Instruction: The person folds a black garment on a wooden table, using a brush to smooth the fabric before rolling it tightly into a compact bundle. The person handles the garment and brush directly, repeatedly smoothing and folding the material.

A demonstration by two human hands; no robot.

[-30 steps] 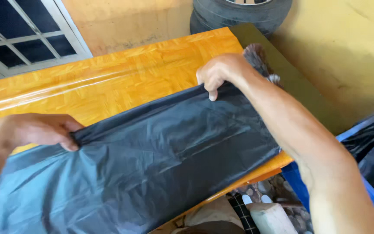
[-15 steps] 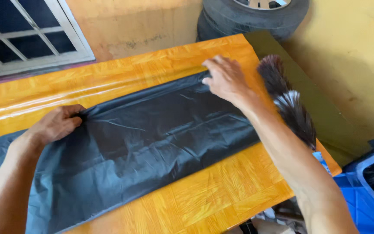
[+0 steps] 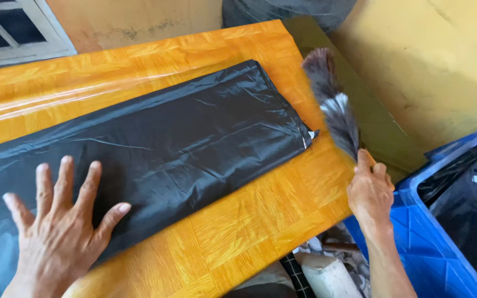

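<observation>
Left hand [image 3: 62, 221] lies flat, fingers spread wide, pressing the black plastic bag [image 3: 161, 143], which is laid out lengthwise on the orange table [image 3: 238, 243]. Right hand [image 3: 370, 190] is closed around the feather duster [image 3: 332, 105] at the table's right edge, beside a blue bin [image 3: 415, 243].

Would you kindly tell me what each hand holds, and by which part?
The right hand grips the feather duster at its lower handle end; the left hand lies flat, holding nothing.

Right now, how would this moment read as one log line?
left hand: flat on black plastic bag | right hand: gripping feather duster | surface: orange table
</observation>
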